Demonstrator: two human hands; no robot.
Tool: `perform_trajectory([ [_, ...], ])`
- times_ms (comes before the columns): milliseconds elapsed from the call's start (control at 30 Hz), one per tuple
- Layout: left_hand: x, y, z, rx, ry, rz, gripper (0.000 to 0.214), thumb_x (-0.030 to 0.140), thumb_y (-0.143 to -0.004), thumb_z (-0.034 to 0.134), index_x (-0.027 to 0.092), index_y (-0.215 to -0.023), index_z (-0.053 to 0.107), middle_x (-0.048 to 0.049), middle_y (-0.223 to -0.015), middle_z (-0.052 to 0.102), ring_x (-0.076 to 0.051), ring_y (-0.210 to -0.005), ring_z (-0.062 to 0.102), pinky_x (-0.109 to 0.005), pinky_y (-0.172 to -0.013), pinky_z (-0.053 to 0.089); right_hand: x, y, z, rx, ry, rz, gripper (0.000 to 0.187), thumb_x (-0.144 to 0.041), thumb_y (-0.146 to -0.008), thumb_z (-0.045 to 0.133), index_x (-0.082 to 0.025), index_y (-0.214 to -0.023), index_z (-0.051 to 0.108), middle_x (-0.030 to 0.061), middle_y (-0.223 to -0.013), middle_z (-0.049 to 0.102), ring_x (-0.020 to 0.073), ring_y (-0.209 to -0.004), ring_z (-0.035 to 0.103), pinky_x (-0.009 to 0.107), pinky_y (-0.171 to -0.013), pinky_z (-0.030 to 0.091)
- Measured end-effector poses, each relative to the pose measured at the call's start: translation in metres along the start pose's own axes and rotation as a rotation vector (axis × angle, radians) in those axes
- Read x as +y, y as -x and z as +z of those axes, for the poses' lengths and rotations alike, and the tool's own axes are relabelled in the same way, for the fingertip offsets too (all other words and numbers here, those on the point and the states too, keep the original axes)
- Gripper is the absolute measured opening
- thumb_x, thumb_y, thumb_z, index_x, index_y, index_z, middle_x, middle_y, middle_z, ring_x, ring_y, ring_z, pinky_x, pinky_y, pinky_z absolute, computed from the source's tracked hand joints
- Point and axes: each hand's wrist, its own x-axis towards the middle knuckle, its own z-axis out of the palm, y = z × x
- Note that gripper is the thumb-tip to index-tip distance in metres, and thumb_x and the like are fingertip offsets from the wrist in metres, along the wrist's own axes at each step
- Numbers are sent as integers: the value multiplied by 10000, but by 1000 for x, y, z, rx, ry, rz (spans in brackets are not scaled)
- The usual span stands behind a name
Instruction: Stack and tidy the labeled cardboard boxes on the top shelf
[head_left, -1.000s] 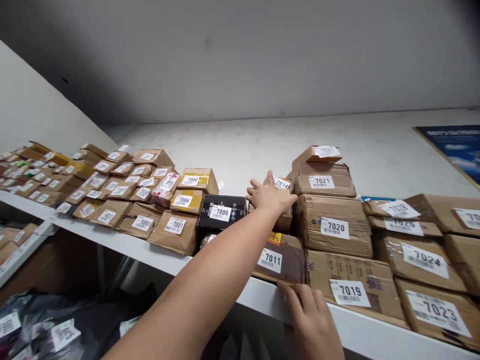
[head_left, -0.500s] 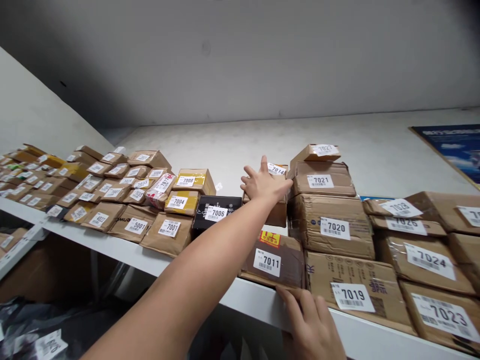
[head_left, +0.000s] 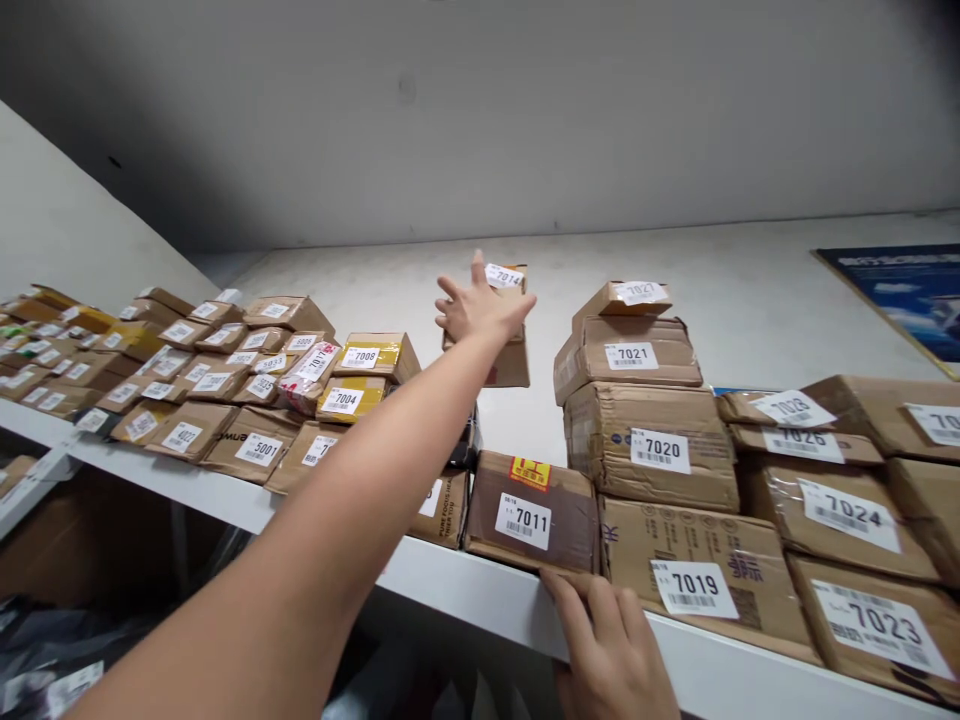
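Observation:
My left hand point(head_left: 477, 305) grips a small brown carton labelled 7014 point(head_left: 511, 362) and holds it in the air above the shelf, to the left of the stack with box 7021 point(head_left: 628, 352) and box 7020 point(head_left: 651, 446). My left forearm hides most of the black box behind it. My right hand point(head_left: 609, 640) rests with fingers stretched flat on the front edge of the white shelf point(head_left: 480, 598), its fingertips touching the bottom corner of box 7011 point(head_left: 534, 510) beside box 7019 point(head_left: 694, 580).
Many labelled cartons fill the shelf: 7001, 7004 point(head_left: 349, 398), 7008 and 5001 point(head_left: 259, 447) on the left, 7023 point(head_left: 874, 622) and 7024 point(head_left: 844, 512) on the right. A white wall stands behind. A blue poster point(head_left: 904, 292) hangs at the right. Dark bags lie below the shelf.
My left hand has lifted box 7014 off the pile beside the 7020 stack, up and to the left. My right hand stays on the shelf edge.

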Motion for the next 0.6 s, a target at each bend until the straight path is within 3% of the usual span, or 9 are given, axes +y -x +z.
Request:
perform_trajectory([
  [167, -36, -7, -15, 36, -103, 35, 904, 511, -585, 609, 365, -1385, 216, -150, -1246, 278, -452, -1104, 393, -546, -884, 334, 0, 0, 0, 7, -8, -6, 654, 55, -484, 436, -193, -1088, 466, 66, -864, 512, 253, -776, 429, 366, -706, 423],
  [333, -72, 6, -14, 4, -178, 57, 882, 525, -588, 606, 317, -1373, 265, -160, -1235, 279, -469, -1130, 370, -563, -931, 316, -2, 0, 2, 4, -10, 26, 624, 66, -512, 445, -177, -1085, 485, 72, -886, 509, 251, -798, 421, 370, -739, 420],
  [500, -84, 12, -10, 9, -230, 11, 900, 610, -595, 568, 248, -1369, 285, -201, -1289, 265, -512, -1164, 319, -589, -961, 276, -10, 2, -2, 11, -28, 75, 616, 56, -529, 505, -189, -1094, 531, 58, -893, 531, 225, -803, 425, 343, -735, 425],
  [600, -84, 12, -11, -11, -276, 0, 922, 658, -606, 541, 204, -1366, 282, -217, -1322, 259, -512, -1186, 290, -578, -985, 250, -11, -6, -18, -74, -188, 114, 557, -165, -581, 660, -202, -1123, 537, 70, -923, 502, 233, -815, 445, 364, -704, 445],
])
